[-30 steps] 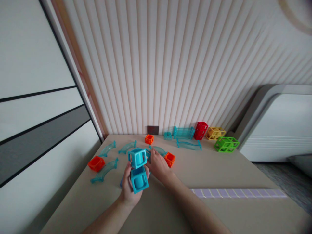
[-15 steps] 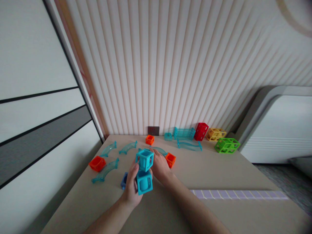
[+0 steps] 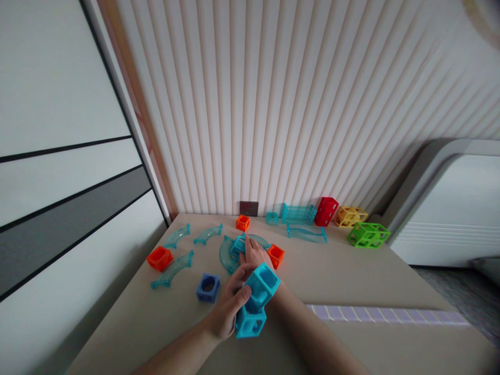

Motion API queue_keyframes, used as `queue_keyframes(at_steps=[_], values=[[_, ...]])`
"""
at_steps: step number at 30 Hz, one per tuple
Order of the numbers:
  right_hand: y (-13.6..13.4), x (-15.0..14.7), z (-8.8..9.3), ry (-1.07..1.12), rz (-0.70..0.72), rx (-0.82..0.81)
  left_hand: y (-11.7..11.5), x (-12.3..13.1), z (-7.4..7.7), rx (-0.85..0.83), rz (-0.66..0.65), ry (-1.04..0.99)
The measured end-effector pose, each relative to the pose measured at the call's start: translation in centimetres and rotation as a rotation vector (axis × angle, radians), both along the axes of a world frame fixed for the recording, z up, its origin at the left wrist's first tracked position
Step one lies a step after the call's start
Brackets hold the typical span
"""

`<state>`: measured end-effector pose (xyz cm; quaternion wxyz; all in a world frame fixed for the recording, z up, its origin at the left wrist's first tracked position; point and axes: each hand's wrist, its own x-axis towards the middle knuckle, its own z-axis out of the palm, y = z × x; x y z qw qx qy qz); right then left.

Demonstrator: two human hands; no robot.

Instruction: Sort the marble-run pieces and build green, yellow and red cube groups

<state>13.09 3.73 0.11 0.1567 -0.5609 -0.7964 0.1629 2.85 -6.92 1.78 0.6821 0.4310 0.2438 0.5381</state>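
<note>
Two joined cyan cubes (image 3: 255, 302) held above the table (image 3: 351, 281), tilted, upper cube leaning toward 1 o'clock. Left hand (image 3: 228, 307) grips them from 9 o'clock; fingers curled tight on the cube faces, thumb on the near side. Right hand (image 3: 253, 252) at 12 o'clock of the cubes, fingers resting on a small cyan piece (image 3: 237, 245); grip cannot be told. Orange cube (image 3: 275, 255) just beside at 3 o'clock. Blue cube (image 3: 208, 287) at 9 o'clock.
</note>
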Motion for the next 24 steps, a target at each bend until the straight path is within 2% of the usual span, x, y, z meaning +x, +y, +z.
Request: queue_keyframes(at_steps=[4, 7, 12, 17, 20, 22, 24], values=[[-0.1, 0.1, 0.2, -0.009, -0.036, 0.007, 0.3, -0.2, -0.5, 0.029, 0.042, -0.003], [-0.6, 0.4, 0.8, 0.001, -0.024, 0.022, 0.3, -0.3, -0.1, -0.008, 0.083, -0.014], [-1.7, 1.2, 3.1, 0.122, -0.038, 0.085, 0.0, -1.2, 1.5, -0.105, 0.340, -0.086], [-2.0, 1.3, 3.5, 0.184, -0.078, 0.160, 1.4, -4.2, 2.8, -0.023, 0.488, -0.036], [-1.9, 1.2, 3.6, 0.322, -0.070, 0.228, 3.3, -6.2, 3.6, 0.062, 0.688, 0.087], [-1.9, 1.0, 4.2, 0.467, -0.032, 0.260, 4.6, -7.5, 4.0, 0.156, 0.809, 0.288], [-1.8, 0.6, 5.2, 0.579, 0.027, 0.241, 5.7, -8.7, 4.0, 0.241, 0.816, 0.535]])
